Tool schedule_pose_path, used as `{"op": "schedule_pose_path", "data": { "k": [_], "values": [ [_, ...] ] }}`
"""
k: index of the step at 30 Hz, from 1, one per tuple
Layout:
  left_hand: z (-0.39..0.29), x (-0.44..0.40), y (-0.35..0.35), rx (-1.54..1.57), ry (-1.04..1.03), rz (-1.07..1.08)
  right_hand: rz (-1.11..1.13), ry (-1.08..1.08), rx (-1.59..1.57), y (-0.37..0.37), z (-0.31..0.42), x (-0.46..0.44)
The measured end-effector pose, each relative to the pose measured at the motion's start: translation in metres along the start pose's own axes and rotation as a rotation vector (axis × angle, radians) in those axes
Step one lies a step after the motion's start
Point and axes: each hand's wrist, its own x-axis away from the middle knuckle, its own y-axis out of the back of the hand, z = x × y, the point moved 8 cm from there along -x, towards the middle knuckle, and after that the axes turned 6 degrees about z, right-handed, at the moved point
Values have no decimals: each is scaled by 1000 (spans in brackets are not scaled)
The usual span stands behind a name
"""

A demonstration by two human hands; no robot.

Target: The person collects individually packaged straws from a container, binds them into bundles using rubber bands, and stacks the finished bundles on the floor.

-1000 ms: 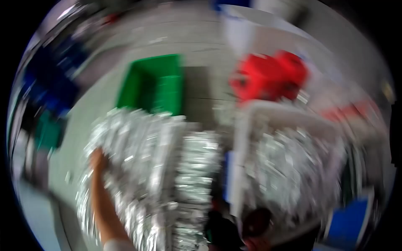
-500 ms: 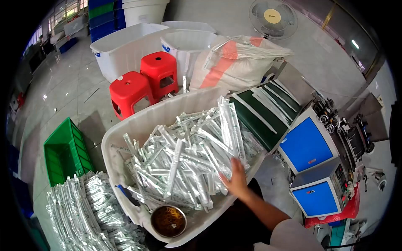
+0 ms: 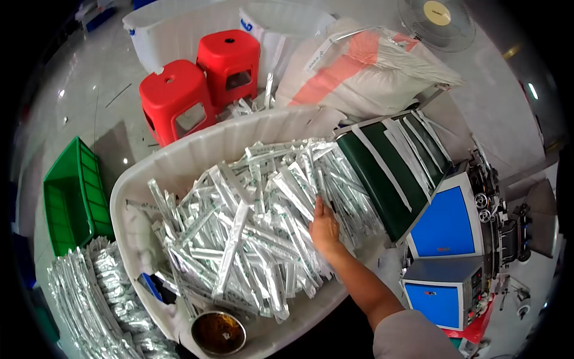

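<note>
Long silver foil packets (image 3: 233, 251) with green print lie criss-cross in a heap inside a large white plastic tub (image 3: 161, 161). My right hand (image 3: 324, 230) reaches in from the lower right and rests against packets at the right of the heap. Its fingers point away from me, stretched out and close together, with the tips partly hidden among the foil; no packet plainly sits in its grasp. My left hand is out of view. A round metal bowl (image 3: 206, 344) with brownish contents sits at the tub's near corner.
A dark green conveyor belt (image 3: 371, 161) carrying packet strips ends over the tub's right side. Beyond the tub stand red stools (image 3: 173, 90), a woven sack (image 3: 335, 78) and a fan (image 3: 433, 18). At left are a green crate (image 3: 95, 191) and stacked foil packets (image 3: 84, 299).
The view has shifted and come closer to the tub. My right hand has moved farther over the heap, its fingers drawn together. Packets standing upright by the belt now lie lower.
</note>
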Motion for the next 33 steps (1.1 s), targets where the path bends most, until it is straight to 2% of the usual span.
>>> {"op": "schedule_pose_path", "data": {
  "k": [1, 3, 4, 5, 7, 8, 10, 12, 13, 14, 15, 16, 17, 18, 19, 22, 24, 25, 26, 27, 28, 29, 31, 33],
  "values": [
    [2, -1, 1, -10, 11, 11, 15, 3, -2, 4, 1, 6],
    [5, -2, 2, -14, 22, 17, -149, 203, -48, 35, 22, 16],
    [5, -2, 2, -15, 25, 12, -99, 293, -47, 25, 26, 18],
    [5, -4, -1, -13, 22, 7, -132, 308, -53, 23, 26, 13],
    [5, -6, -7, -15, 14, -12, -240, 304, -284, 27, 22, 6],
    [7, -8, -11, -16, 12, -23, -365, 162, -258, 46, 17, -6],
    [11, -5, -18, -19, 10, -42, -423, -108, -342, 21, -3, -49],
    [14, -4, -19, -32, 23, -32, -231, -158, -591, -16, -18, -91],
    [17, -4, -21, -47, 27, -22, 5, -103, -832, -33, -13, -105],
    [19, -3, -20, -52, 28, -20, 75, -28, -828, -11, 11, -97],
    [20, -4, -22, -55, 35, -19, -176, 63, -729, 25, 39, -85],
    [24, -5, -21, -59, 41, -15, -195, 112, -726, 32, 64, -78],
    [27, -5, -24, -66, 48, -7, -91, 138, -730, 24, 86, -73],
    [29, -5, -25, -73, 49, 4, -202, 174, -543, 27, 100, -62],
    [31, -5, -25, -84, 51, 14, -279, 126, -518, 25, 105, -52],
    [38, -2, -25, -95, 65, 26, -201, 246, -493, 42, 127, -34],
    [44, 0, -25, -104, 71, 38, -664, 418, -765, 112, 116, -4],
    [45, 0, -25, -108, 68, 44, -745, 447, -770, 127, 106, -2],
    [47, -1, -25, -113, 71, 50, -732, 507, -827, 145, 96, -6],
    [48, 0, -26, -116, 69, 55, -648, 466, -1091, 156, 82, -13],
    [50, 1, -27, -120, 72, 63, -290, 358, -1385, 168, 76, -15],
    [53, 2, -28, -119, 73, 70, -185, 448, -1356, 179, 66, -23],
    [59, 5, -30, -122, 80, 79, -164, 668, -1661, 235, 67, -12],
    [65, 11, -34, -125, 82, 96, -154, 725, -1628, 280, 63, 7]
  ]
}}
